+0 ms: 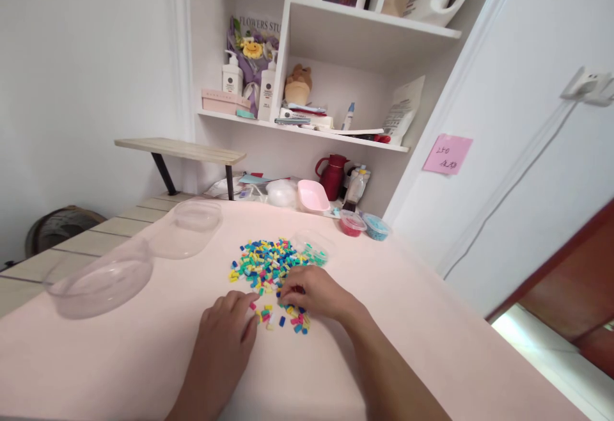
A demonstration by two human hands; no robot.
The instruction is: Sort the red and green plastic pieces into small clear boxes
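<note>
A pile of small coloured plastic blocks (pixel 268 261) in blue, yellow, green, white and red lies on the pink tabletop (pixel 412 331). My right hand (pixel 311 292) is at the pile's near right edge with its fingers curled into a pinch; whatever is between the fingertips is hidden. Resting on the table to the left, my left hand (pixel 228 325) has thumb and forefinger apart beside a few loose blocks. More loose blocks lie below my right hand. Just behind it, a clear plastic container (pixel 314 247) holds green blocks.
Two lidded tubs, a red one (pixel 352 222) and a blue one (pixel 377 226), stand at the back right. Large clear trays (pixel 103 283) lie on the left. A pink box (pixel 313 196) and a red jug (pixel 332 178) are at the back, below shelves (pixel 307 128).
</note>
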